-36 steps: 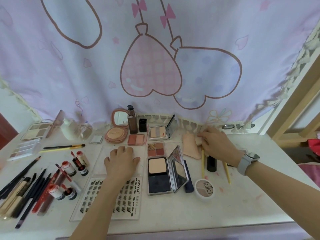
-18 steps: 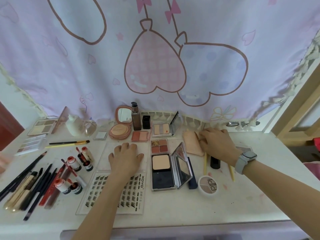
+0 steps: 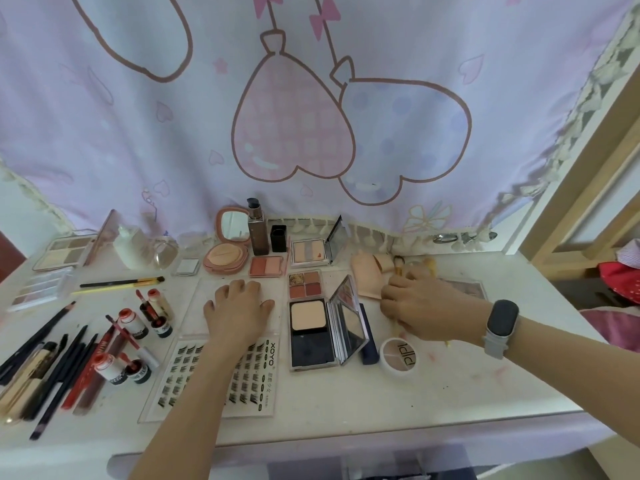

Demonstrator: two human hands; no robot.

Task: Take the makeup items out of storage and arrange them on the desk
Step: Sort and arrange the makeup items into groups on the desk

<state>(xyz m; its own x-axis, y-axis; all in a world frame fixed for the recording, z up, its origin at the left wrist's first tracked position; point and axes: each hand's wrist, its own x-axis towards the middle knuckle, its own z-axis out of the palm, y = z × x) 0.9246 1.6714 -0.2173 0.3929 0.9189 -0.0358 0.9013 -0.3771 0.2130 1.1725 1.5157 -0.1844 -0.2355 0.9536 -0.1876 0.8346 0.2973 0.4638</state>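
Note:
Makeup covers the white desk [image 3: 450, 393]. My left hand [image 3: 239, 310] rests flat, fingers spread, on a clear lid above the false-lash tray [image 3: 249, 379]. My right hand [image 3: 422, 303], with a watch on its wrist, curls its fingers over the yellow-handled brushes [image 3: 398, 265]. Their heads poke out beyond the fingers and a yellow tip shows by the wrist. Peach puffs [image 3: 365, 275] lie just left of that hand. An open powder compact [image 3: 311, 327], a red eyeshadow quad [image 3: 304, 284] and a round pot [image 3: 400, 355] sit between my hands.
Pencils and liners [image 3: 52, 368] and red lip bottles [image 3: 131, 323] fill the left side. Palettes [image 3: 65, 252], a pink cushion compact [image 3: 225, 254] and a pump bottle [image 3: 258, 233] line the back under the pink curtain [image 3: 311, 116]. A flat palette [image 3: 467, 287] lies beyond my right wrist.
My right hand drew back from the puffs toward me and curled over the yellow brushes, hiding the black tube. My left hand stayed put.

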